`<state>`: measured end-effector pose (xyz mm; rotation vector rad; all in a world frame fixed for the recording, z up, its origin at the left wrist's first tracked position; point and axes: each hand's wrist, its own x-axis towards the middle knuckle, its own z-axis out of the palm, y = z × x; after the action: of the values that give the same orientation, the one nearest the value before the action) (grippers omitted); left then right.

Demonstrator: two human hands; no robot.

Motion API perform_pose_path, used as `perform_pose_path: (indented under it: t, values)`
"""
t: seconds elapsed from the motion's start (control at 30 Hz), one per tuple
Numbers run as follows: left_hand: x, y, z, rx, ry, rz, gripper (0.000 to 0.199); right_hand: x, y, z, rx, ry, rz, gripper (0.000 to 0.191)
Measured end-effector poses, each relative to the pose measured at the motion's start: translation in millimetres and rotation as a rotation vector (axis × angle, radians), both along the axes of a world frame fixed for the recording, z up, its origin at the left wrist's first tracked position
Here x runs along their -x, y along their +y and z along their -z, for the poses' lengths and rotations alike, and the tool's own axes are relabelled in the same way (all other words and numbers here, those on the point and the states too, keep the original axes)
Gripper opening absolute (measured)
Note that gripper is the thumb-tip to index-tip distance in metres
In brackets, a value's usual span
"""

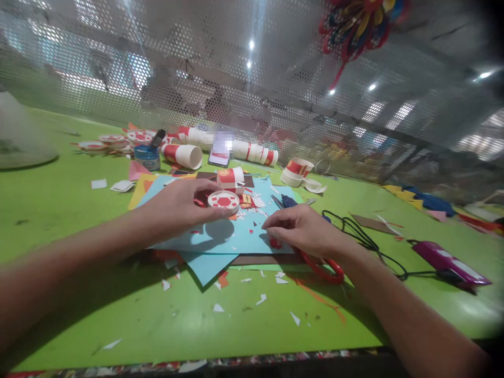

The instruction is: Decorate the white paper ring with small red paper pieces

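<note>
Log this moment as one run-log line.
Left hand: holding red-and-white disc | Right hand: over blue paper, near red handle | Nearby: jar, phone

Shows a bare left hand (192,202) and a bare right hand (303,227) with slim fingers (284,216). Has narrow wrists (157,211) and bare forearms (79,257), widening away from them.

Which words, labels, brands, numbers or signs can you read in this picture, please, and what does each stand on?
No text can be read for certain.
Paper cup: gold emblem on red, too small.
Red and yellow scrap: dark marks, too blurred.
Phone: screen blurred.
Blue jar: any lettering too blurred.
Patterned disc in the left hand: red shapes, no visible lettering.
</note>
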<state>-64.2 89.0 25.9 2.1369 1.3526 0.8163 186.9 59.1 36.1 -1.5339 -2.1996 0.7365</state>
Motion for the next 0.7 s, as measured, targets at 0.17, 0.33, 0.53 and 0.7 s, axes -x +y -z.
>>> perform_pose_path:
  t: [0.17, 0.33, 0.53, 0.7]
  values:
    - [0.3, -4.4, -9.6, 0.074, -0.184, -0.138, 0.052, -3.1, 1.5, -1.0, -0.127, 0.072, 0.064, 0.016]
    - [2.2, -8.6, -13.2, 0.072, -0.291, -0.167, 0.046, -7.4, 3.4, 0.4, -0.239, 0.205, 0.145, 0.020]
    - [5.8, -5.3, -13.8, -0.087, -0.235, -0.131, 0.043, -13.3, 5.8, 0.4, -0.418, 0.334, 0.305, 0.028]
    - [10.0, 3.6, -9.0, -0.059, -0.040, -0.081, 0.052, -12.9, 8.8, 1.5, -0.501, 0.456, 0.347, 0.022]
